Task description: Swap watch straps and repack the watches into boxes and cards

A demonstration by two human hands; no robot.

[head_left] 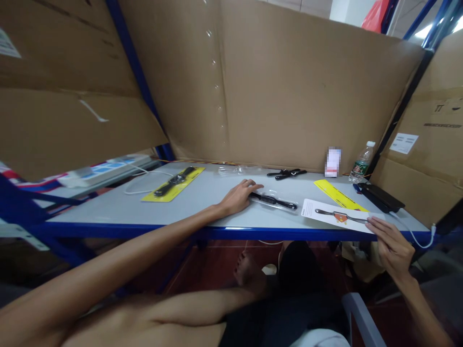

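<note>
A black spokeshave [275, 200] lies in a clear plastic shell near the table's front edge. My left hand [238, 196] rests on the table, its fingers closed over the left end of that shell. To the right, my right hand [393, 246] pinches the right end of a white card [311, 210] printed with a picture of a spokeshave. The card is tilted slightly and reaches over the front edge. Behind it lies a yellow card strip [336, 195]. At the left, a packed black spokeshave [174, 182] sits on a yellow card.
More black spokeshaves [286, 173] and clear plastic shells [231, 170] lie toward the back. A phone [333, 162], a bottle [360, 164] and a black device [381, 196] with a white cable stand right. Cardboard walls [275, 96] enclose the table. A power strip [104, 171] is left.
</note>
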